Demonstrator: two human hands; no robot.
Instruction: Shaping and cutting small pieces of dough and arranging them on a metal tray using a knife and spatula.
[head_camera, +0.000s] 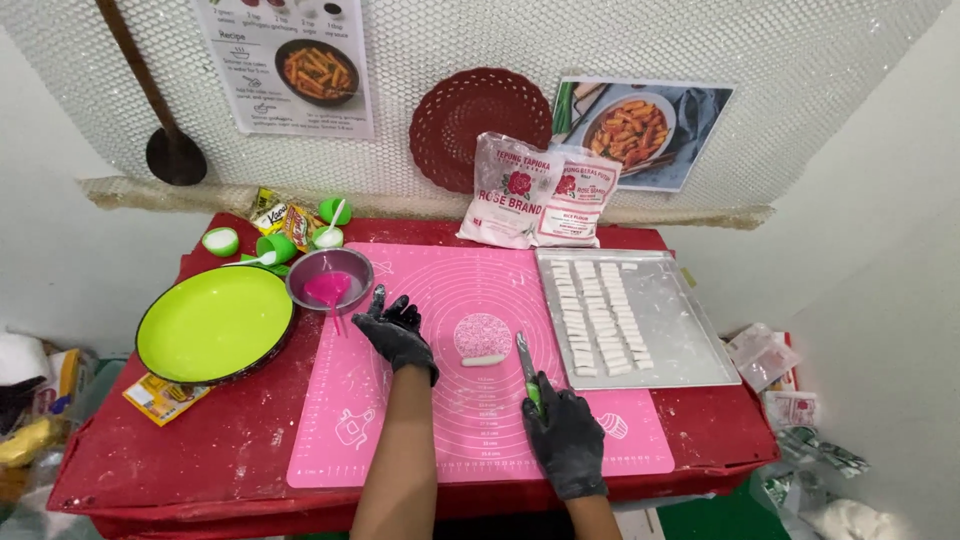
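Right hand (566, 440), black-gloved, clamped on green-handled knife (527, 372). Left hand (397, 330) flat, fingers spread, on pink mat (470, 440). Between hands: pale dough disc (483, 337), cut strip at near edge; likely soft, sticky, best lifted by edges. Beyond: tray (690, 345) of cut pieces (598, 315).

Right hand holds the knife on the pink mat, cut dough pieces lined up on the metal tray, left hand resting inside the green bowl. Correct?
Not quite. In the head view the left hand rests on the pink mat, beside the green bowl, not inside it. The rest holds: the right hand holds the knife, and cut dough pieces lie in rows on the metal tray.
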